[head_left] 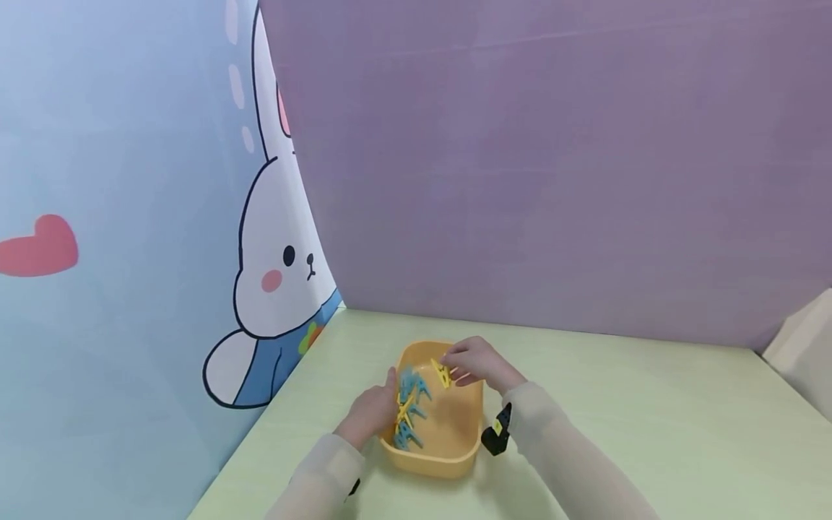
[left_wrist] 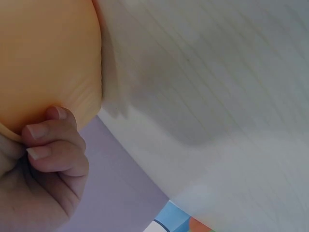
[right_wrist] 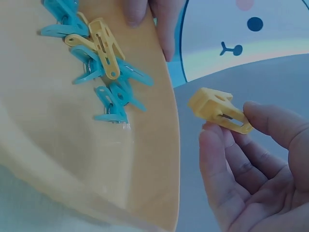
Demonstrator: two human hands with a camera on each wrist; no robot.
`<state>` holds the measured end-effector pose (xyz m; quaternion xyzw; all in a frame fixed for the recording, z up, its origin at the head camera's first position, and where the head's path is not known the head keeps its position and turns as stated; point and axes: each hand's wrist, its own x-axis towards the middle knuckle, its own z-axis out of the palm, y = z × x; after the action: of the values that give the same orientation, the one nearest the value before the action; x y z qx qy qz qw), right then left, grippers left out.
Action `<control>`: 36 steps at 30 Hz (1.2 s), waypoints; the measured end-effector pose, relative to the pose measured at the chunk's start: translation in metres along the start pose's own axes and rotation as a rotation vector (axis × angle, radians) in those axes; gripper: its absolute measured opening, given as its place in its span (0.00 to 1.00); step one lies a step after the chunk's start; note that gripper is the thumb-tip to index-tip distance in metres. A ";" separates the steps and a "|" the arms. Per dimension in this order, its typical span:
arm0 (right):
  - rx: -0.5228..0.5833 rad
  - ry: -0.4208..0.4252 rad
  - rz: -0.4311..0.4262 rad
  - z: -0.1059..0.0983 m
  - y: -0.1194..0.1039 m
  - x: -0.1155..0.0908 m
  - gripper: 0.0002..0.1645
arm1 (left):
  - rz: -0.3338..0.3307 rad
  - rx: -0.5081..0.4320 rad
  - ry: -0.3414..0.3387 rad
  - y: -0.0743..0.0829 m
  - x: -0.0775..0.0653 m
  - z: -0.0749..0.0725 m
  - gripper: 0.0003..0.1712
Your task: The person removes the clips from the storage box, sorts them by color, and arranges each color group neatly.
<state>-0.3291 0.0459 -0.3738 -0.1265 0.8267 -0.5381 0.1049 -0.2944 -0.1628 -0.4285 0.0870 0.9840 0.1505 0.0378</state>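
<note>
An orange-yellow plastic basin [head_left: 434, 468] stands on the table with several blue clothes pegs [head_left: 406, 435] and yellow clothes pegs [right_wrist: 104, 48] bunched along its left side. My left hand [head_left: 377, 409] grips that left wall, thumb inside the rim; in the left wrist view its curled fingers [left_wrist: 59, 153] lie against the outside. Between thumb and fingers, my right hand [head_left: 479, 362] pinches one yellow clothes peg [right_wrist: 219, 110], held over the far right part of the basin. In the right wrist view this peg shows next to the rim, apart from the pile.
Pale green table [head_left: 650, 433] surrounds the basin. A purple wall [head_left: 552, 166] rises behind, and a blue panel with a cartoon rabbit [head_left: 279, 267] borders the left side. Some white object [head_left: 806, 354] stands at the right edge. Black wrist gear [head_left: 497, 431] sits on the right sleeve.
</note>
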 end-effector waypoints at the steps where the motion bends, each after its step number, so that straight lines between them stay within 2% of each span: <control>1: 0.011 -0.002 -0.001 -0.002 0.000 -0.001 0.14 | 0.001 0.003 0.002 0.000 0.000 0.000 0.38; 18: 0.166 0.008 -0.008 -0.038 0.015 -0.020 0.18 | -0.002 0.004 0.000 -0.001 -0.001 0.001 0.37; 36: 0.204 0.073 0.012 -0.070 0.031 -0.037 0.21 | 0.000 -0.010 -0.007 0.000 -0.002 0.000 0.38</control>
<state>-0.3189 0.1299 -0.3733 -0.0904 0.7716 -0.6231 0.0906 -0.2922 -0.1628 -0.4286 0.0873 0.9832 0.1550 0.0417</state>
